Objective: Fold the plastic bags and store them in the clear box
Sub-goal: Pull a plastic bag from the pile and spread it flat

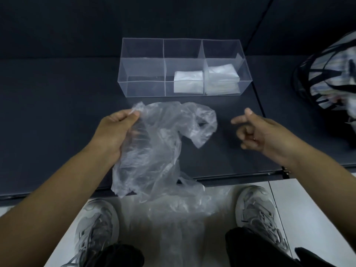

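Observation:
A crumpled clear plastic bag (159, 147) hangs over the near edge of the dark table. My left hand (115, 130) pinches its upper left handle between thumb and fingers. My right hand (252, 132) hovers to the right of the bag, apart from it, with its index finger and thumb out, the other fingers curled, and nothing in it. The clear box (142, 70) with three compartments stands behind the bag. A folded white bag (188, 83) lies in its middle compartment and a stack of folded bags (221, 78) in the right one. The left compartment is empty.
A dark mesh bag (331, 74) stuffed with striped material sits at the right on a neighbouring tabletop. The dark table (57, 112) ends just in front of my shoes (256, 211) on the white floor. More clear plastic (183, 218) hangs between my feet.

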